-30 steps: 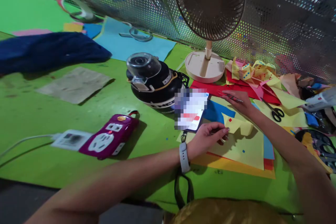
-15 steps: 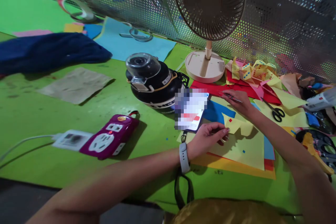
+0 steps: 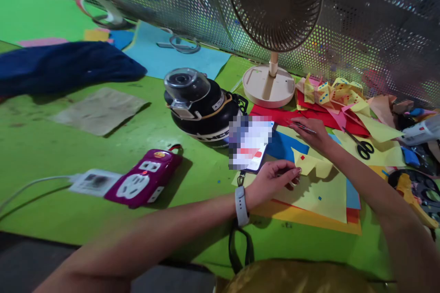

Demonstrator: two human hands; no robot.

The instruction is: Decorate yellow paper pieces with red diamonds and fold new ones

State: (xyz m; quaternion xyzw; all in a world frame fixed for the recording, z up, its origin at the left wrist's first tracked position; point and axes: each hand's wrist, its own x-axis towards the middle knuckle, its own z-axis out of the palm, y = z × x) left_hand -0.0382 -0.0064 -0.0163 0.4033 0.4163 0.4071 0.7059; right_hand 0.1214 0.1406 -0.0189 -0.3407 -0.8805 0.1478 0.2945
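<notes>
Between the thumb and fingers of my left hand point(image 3: 277, 176) is the edge of a folded yellow paper piece point(image 3: 311, 164). A small red diamond-shaped bit point(image 3: 302, 158) lies on that paper. My right hand point(image 3: 314, 132) is farther off, closed around slim metal tweezers point(image 3: 303, 127) that point left over red paper point(image 3: 275, 113). Whether the tweezer tips hold anything is too small to tell. Under both hands lie stacked sheets, with a yellow sheet point(image 3: 330, 208) on top and a tiny blue square point(image 3: 320, 198) on it. Blue paper point(image 3: 287, 142) lies between the hands.
A phone point(image 3: 256, 146) leans by a black bottle point(image 3: 199, 110), with a fan point(image 3: 270, 87) behind. Folded yellow dice-like papers point(image 3: 340, 91), scissors point(image 3: 363, 149) and a tape dispenser point(image 3: 410, 197) are at right. A purple power socket point(image 3: 144, 178) sits at left.
Almost nothing differs. Both hands keep their places and holds; the view has shifted very slightly.
</notes>
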